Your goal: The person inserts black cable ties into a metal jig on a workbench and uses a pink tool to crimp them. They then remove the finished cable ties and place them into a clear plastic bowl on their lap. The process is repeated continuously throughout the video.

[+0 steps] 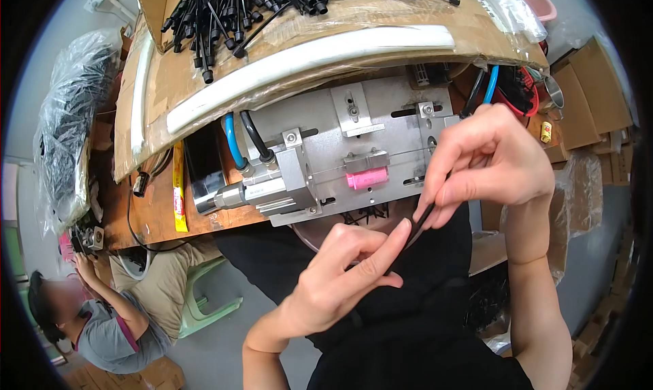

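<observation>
In front of my lap, both hands hold a thin black piece point(420, 224), like a slim rod or tube, set at a slant. My left hand point(343, 271) pinches its lower end between thumb and forefinger. Higher up, the fingers of my right hand point(486, 162) close on its upper part. Just beyond them is a metal fixture plate point(340, 145) with a pneumatic cylinder point(272, 189) on its left side. A bright pink block point(367, 178) sits at the plate's middle, under a small metal bracket point(366, 161). My right hand covers the plate's right end.
A cardboard-covered shelf point(381, 19) overhangs the fixture, bearing a pile of black stick parts point(238, 12). Blue hose point(233, 140) and black hose point(254, 136) run to the cylinder. At left, another person point(115, 322) works beside a green stool point(204, 308). Cardboard boxes point(592, 91) stand at right.
</observation>
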`<state>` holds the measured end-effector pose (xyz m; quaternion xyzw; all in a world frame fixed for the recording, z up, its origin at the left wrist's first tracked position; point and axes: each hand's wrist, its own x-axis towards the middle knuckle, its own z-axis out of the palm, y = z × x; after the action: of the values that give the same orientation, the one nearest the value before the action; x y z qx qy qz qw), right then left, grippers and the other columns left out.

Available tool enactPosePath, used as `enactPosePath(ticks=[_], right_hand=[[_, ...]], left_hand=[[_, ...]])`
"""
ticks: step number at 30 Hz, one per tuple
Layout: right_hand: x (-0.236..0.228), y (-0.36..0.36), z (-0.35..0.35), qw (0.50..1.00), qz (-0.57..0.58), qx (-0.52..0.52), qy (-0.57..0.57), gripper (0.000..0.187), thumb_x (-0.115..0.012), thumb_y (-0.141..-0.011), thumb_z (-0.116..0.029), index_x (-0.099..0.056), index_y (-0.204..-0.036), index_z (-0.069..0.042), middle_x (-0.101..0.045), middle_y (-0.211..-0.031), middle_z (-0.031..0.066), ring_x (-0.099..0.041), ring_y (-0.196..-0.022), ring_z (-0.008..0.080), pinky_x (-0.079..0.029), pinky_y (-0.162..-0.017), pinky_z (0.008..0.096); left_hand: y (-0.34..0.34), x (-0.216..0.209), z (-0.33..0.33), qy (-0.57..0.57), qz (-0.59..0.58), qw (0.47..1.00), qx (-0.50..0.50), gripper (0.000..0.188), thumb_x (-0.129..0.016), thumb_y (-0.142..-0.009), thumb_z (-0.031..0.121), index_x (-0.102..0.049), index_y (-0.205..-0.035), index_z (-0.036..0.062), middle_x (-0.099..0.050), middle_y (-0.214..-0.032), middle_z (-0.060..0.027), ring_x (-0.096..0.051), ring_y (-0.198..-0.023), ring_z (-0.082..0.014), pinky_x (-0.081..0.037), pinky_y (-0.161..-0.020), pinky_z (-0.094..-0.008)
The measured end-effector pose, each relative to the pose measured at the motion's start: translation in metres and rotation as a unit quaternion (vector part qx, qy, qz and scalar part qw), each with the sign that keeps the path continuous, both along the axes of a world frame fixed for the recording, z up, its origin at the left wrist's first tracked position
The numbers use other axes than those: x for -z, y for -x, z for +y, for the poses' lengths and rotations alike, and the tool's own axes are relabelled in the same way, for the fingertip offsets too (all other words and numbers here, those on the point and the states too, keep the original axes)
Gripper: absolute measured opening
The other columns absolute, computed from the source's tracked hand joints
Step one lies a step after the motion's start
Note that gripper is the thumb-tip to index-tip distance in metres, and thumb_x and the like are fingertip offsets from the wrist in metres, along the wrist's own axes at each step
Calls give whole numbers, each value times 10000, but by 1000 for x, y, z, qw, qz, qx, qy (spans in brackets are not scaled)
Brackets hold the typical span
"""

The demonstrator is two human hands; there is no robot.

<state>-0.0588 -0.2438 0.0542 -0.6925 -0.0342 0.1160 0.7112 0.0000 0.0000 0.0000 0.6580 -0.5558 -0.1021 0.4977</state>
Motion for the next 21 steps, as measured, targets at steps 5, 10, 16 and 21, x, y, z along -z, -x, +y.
enactPosePath(ticks=[5, 10, 16, 21], right_hand=[[21, 4, 19, 992, -19, 96, 80, 212, -661, -875, -12, -656, -1083, 29, -700, -821, 98, -692, -795, 128, -572, -720, 244], [25, 14, 29, 944, -97, 278, 148, 249, -659, -873, -23, -658, -1119, 19, -704, -876, 81, -675, -776, 111, -559, -710, 235], [19, 30, 37, 921, -125, 324, 176, 167, -673, -852, -4, -701, -1014, 26, -706, -845, 94, -683, -753, 118, -554, -644, 228], [30, 32, 33, 896, -212, 306, 243, 165, -697, -809, 20, -706, -973, 20, -697, -819, 110, -678, -712, 156, -530, -599, 236]], left_hand=[[30, 29, -11, 22, -106, 987, -117, 703, -778, -650, -43, -526, -1305, -78, -546, -937, -84, -527, -830, -217, -471, -711, -322], [31, 55, -31, -143, -183, 946, -227, 782, -733, -713, -21, -389, -1415, -50, -532, -960, -110, -514, -863, -267, -455, -741, -365], [26, 55, -39, -199, -268, 913, -235, 628, -650, -808, 42, -417, -1373, -101, -511, -928, -95, -523, -822, -211, -474, -745, -302], [25, 53, -39, -202, -258, 918, -222, 641, -656, -800, 42, -410, -1371, -112, -504, -920, -93, -521, -826, -209, -477, -750, -298]])
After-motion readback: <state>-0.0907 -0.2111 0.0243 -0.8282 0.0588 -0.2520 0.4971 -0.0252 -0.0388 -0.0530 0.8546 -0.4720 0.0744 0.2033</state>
